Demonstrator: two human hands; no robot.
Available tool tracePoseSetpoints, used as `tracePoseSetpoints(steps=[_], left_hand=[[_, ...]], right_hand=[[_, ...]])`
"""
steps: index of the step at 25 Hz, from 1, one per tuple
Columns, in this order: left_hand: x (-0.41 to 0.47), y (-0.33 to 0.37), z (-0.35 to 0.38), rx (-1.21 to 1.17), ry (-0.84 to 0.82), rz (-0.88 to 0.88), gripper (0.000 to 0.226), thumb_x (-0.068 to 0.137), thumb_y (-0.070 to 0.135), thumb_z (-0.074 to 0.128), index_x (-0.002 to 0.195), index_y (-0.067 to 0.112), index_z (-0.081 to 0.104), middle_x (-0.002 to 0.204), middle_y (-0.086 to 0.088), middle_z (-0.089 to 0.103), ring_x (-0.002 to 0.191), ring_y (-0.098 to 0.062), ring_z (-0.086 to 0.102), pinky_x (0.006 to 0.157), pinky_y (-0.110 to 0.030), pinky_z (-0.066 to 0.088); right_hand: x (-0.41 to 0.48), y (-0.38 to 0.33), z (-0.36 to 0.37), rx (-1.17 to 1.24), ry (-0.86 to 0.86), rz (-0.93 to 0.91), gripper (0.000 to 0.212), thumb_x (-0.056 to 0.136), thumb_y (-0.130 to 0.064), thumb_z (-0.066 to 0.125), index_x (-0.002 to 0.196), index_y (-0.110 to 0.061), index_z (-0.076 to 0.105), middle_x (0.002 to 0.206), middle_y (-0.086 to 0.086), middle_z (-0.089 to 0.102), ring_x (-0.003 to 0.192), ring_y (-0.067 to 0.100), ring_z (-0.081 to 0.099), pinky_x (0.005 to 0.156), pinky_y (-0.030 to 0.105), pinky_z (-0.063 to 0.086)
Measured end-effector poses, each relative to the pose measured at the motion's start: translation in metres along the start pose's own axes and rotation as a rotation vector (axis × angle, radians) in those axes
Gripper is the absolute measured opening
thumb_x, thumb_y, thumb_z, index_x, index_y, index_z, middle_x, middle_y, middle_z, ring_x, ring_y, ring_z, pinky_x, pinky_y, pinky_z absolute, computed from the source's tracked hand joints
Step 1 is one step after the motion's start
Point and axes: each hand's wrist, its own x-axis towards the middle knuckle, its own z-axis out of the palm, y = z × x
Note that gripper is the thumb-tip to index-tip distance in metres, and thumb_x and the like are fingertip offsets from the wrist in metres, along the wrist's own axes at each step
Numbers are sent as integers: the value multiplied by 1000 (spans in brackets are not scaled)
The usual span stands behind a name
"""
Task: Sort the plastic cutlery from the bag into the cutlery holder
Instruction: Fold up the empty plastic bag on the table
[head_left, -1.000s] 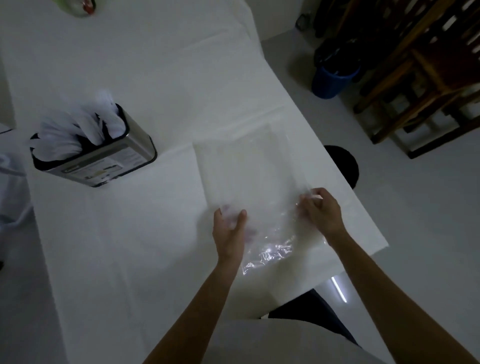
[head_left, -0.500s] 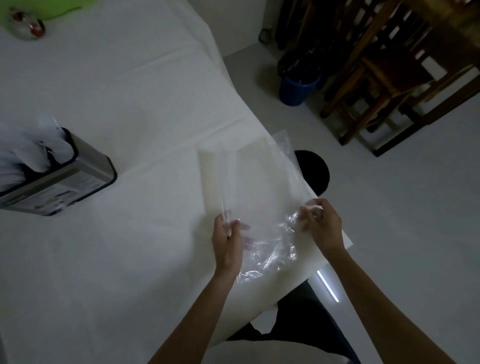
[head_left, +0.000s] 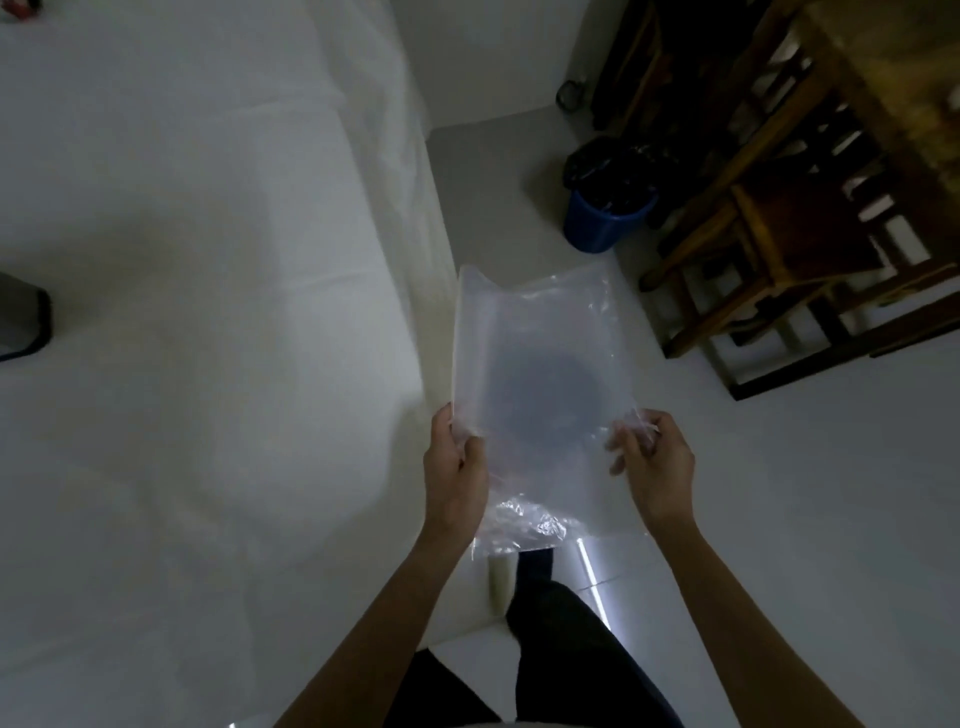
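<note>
Head view: your left hand (head_left: 457, 467) and right hand (head_left: 657, 462) each pinch one side of the clear bag (head_left: 540, 384), holding it spread beyond the table (head_left: 208, 312) edge. The holder (head_left: 23, 322) is cut off at far left.

**Film, cover, tile and wood**

The bag (head_left: 540, 374) is thin clear plastic film, hazy and smooth above, crinkled and glossy at its lower end; the table cover (head_left: 208, 260) is white, matt and creased; the floor (head_left: 779, 467) is pale and shiny; the chairs (head_left: 769, 239) are brown wood; the bin (head_left: 597, 228) is blue plastic with a black liner.
</note>
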Motion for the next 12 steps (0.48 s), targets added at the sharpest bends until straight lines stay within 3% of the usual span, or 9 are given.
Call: tracePoseSetpoints(steps=[2,4,7,9,12], left_hand=[[9,-3,40,42,9,-51,43,86,10,42,127,23,42,89,-5,61,62,-30,61,52,-38,55],[19,-14,70,104,0,-126,39,92,2,40,126,21,40,82,0,56,52,-22,55,40,-27,48],[41,-47,101,296,-18,-210,35,97,10,36,130,20,39,85,-4,58,54,-18,58,39,-19,47],[62,-79,116,404,-16,-252,46,97,15,36,143,19,30,102,-14,63,73,-29,66,57,-34,58],[100,-140,138,515,-17,-312,49,98,18,37,146,18,27,135,-18,50,110,-39,59,89,-52,52]], right_hand=[[32,13,-22,-42,-34,25,11,92,-18,58,101,-11,55,72,-1,67,49,14,59,52,24,52],[57,35,-31,-67,-64,66,12,92,-18,58,100,-10,55,70,-1,66,47,17,57,51,25,49],[88,75,-25,-99,-88,139,12,91,-21,59,95,-10,55,66,2,66,41,17,54,46,29,46],[109,105,-14,-122,-131,178,15,91,-24,60,97,-11,55,70,4,68,43,19,55,47,29,48],[146,154,14,-181,-234,212,20,96,-28,50,102,-9,55,75,4,68,44,18,57,52,32,50]])
